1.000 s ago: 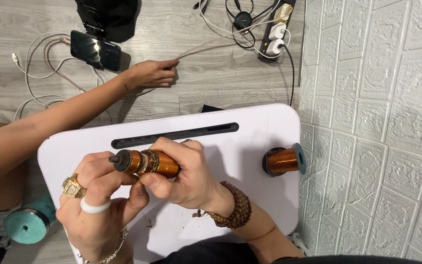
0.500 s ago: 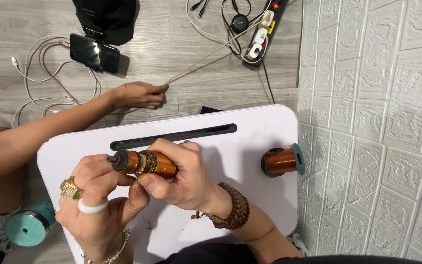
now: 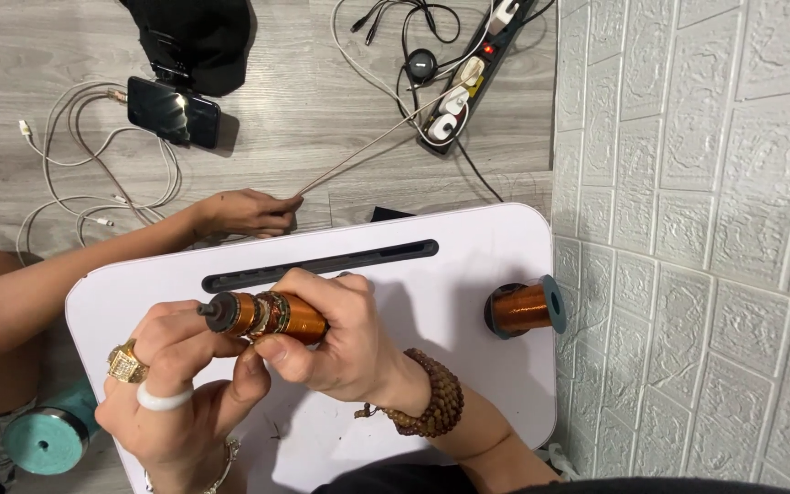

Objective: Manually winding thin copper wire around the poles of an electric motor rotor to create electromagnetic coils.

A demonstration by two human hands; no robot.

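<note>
Both hands hold one copper-wound cylindrical motor rotor point(image 3: 272, 314) above the white lap table point(image 3: 468, 265): my left hand point(image 3: 176, 393) fingers clamp its dark end, my right hand point(image 3: 340, 343) fingers wrap its body. I judge the thin wire could slip loose if either grip relaxes. An orange copper wire spool point(image 3: 521, 307) lies well apart.

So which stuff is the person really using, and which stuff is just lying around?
In use:
- copper-wound coil, held by the left hand and right hand
- white lap table, under the hands
- copper wire spool, lying on the table near the wall

Just lying about:
- phone on the floor
- power strip with plugs
- white cables
- teal spool
- another person's hand on a cable
</note>
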